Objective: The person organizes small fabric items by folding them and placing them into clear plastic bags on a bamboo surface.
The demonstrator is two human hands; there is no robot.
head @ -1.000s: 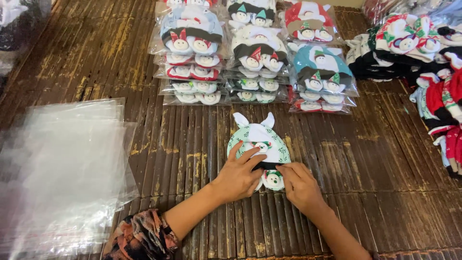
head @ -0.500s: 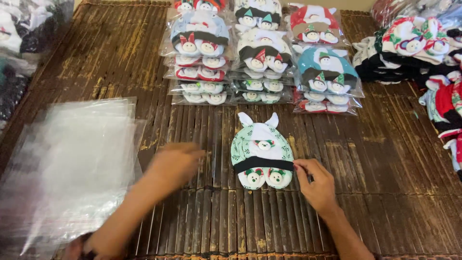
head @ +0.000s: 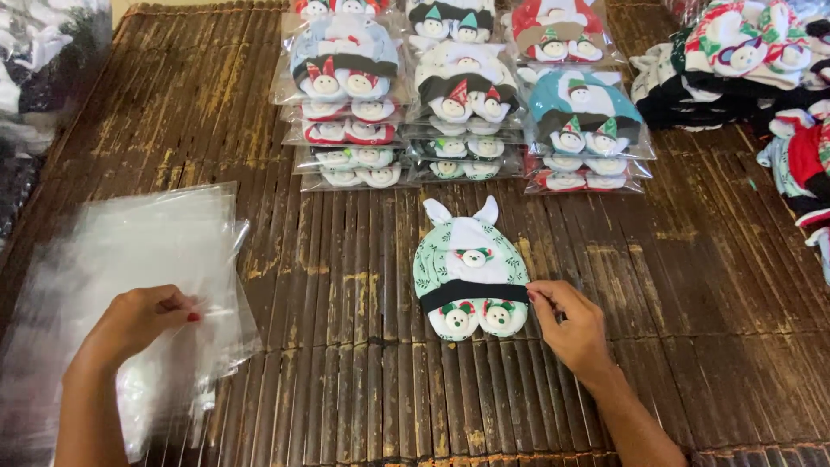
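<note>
A green and white baby hat with two white ears, a dark band and a pair of bear-faced booties (head: pixel 469 278) lies flat on the brown slatted mat (head: pixel 346 259). My right hand (head: pixel 571 322) touches the set's right edge at the dark band with its fingertips. My left hand (head: pixel 138 320) rests on a loose pile of clear plastic bags (head: pixel 130 259) at the left, fingers pinching the top bag.
Three stacks of bagged hat sets (head: pixel 346 95) (head: pixel 462 95) (head: pixel 581 121) stand along the far side of the mat. Unbagged hats in red, white and black (head: pixel 743 60) are heaped at the far right. Dark bundles in plastic (head: pixel 35 69) lie at the upper left.
My left hand left the hat set and travelled left onto the pile of clear bags. My right hand stayed at the set's right edge.
</note>
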